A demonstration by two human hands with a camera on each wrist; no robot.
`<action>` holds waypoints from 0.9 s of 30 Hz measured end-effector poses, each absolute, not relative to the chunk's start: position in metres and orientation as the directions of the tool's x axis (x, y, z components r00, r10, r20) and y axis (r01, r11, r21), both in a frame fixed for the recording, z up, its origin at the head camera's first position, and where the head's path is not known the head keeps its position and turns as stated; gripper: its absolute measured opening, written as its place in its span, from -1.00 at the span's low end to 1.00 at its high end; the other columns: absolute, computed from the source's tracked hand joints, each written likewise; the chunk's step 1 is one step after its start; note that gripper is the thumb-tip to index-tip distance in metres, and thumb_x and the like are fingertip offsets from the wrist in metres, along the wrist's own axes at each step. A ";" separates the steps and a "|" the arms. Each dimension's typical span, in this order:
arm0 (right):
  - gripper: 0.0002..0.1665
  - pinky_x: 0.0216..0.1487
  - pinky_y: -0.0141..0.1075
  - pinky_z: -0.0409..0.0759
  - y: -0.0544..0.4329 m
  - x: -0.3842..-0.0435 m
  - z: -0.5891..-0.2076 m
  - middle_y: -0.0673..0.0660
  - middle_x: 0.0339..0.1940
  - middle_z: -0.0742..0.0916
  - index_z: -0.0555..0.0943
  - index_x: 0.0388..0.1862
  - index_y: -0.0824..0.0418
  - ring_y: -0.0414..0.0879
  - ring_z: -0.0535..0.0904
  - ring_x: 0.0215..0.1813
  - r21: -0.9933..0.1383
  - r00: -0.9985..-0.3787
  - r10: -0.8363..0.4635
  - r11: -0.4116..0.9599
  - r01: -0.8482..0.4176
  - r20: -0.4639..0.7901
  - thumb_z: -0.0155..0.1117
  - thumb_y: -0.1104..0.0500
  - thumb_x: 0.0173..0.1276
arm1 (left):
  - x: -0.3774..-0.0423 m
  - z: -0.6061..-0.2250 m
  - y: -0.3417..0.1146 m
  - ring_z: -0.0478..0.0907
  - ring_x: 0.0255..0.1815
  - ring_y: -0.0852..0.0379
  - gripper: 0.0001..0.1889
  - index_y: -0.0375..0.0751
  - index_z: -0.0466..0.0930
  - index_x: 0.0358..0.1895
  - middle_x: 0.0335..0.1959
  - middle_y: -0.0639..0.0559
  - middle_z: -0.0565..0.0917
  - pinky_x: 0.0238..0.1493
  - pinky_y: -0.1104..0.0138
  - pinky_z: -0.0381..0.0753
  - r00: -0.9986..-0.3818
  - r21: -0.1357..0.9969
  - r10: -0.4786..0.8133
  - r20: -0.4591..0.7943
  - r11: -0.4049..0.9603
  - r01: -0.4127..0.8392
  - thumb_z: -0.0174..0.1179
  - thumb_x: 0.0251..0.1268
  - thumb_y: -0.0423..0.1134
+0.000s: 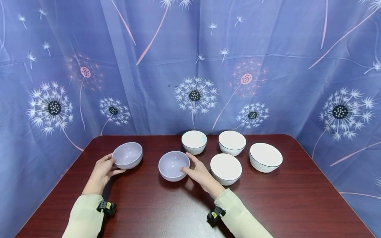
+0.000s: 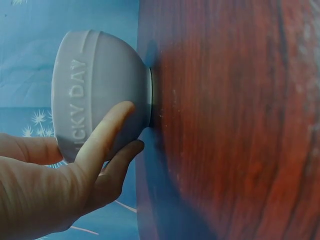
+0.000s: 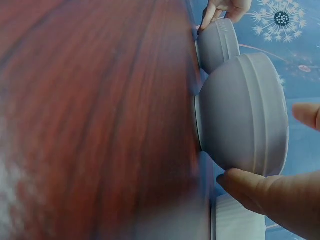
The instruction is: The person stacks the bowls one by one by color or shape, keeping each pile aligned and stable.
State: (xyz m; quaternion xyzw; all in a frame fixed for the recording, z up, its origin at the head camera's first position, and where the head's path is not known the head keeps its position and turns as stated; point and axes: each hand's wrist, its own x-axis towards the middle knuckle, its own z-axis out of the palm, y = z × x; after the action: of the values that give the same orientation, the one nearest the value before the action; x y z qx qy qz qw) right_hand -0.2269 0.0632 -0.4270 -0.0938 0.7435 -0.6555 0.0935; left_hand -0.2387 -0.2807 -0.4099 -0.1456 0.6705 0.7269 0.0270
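Observation:
My left hand point(image 1: 102, 172) is at the left side of a lavender bowl point(image 1: 128, 155). In the left wrist view its fingers curl about the wall of that bowl point(image 2: 107, 82), which carries raised lettering. A second lavender bowl point(image 1: 174, 165) stands upright on the table, with my right hand point(image 1: 200, 172) at its right side. The right wrist view shows one fingertip against the outer wall of this bowl point(image 3: 235, 115), while another digit is above the rim, apart from it. Both bowls look empty inside.
White bowls with dark rims stand at the right: one point(image 1: 194, 142) behind the second lavender bowl, one point(image 1: 226, 169) just beside my right hand, others point(image 1: 232, 142) point(image 1: 266, 157) farther off. The dark red table point(image 1: 143, 205) ends at a blue dandelion-print curtain point(image 1: 160, 109).

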 end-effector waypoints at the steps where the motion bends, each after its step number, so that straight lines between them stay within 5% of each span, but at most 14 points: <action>1: -0.11 0.24 -0.09 0.45 0.063 -0.227 -0.427 0.30 0.40 0.38 0.17 0.49 0.26 0.18 0.40 0.32 -0.992 -0.964 -0.267 0.123 -0.019 -0.015 0.30 0.24 0.20 | -0.239 -0.411 -0.281 0.56 -0.24 0.14 -0.42 -0.43 -0.22 0.50 0.44 -0.47 -0.05 -0.12 0.08 0.66 -0.956 0.967 -0.158 -0.247 -0.101 -0.234 -0.36 0.47 -0.42; 13: 0.04 0.40 0.08 0.19 0.060 -0.231 -0.429 0.26 0.45 0.32 0.15 0.52 0.16 0.12 0.18 0.45 -0.986 -0.960 -0.280 0.158 -0.045 -0.001 0.45 0.15 0.10 | -0.236 -0.410 -0.274 0.55 -0.18 0.07 -0.42 -0.43 -0.21 0.50 0.45 -0.45 -0.06 -0.11 0.06 0.65 -0.962 0.969 -0.147 -0.231 -0.118 -0.215 -0.35 0.47 -0.43; 27: 0.16 0.35 0.03 0.27 0.056 -0.234 -0.430 0.26 0.42 0.35 0.10 0.52 0.20 0.14 0.29 0.36 -0.977 -0.959 -0.284 0.203 -0.059 -0.002 0.53 0.20 -0.02 | -0.236 -0.387 -0.247 0.57 -0.25 0.18 -0.43 -0.41 -0.15 0.50 0.43 -0.44 0.01 -0.12 0.10 0.66 -0.980 0.980 -0.104 -0.168 -0.124 -0.154 -0.31 0.49 -0.43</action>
State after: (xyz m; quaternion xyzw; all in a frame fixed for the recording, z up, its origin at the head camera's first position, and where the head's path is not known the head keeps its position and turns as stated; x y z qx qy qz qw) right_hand -0.2339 0.0562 -0.4304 -0.1112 0.7703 -0.6213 0.0908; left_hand -0.2364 -0.2471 -0.3866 -0.0975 0.6616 0.7433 0.0171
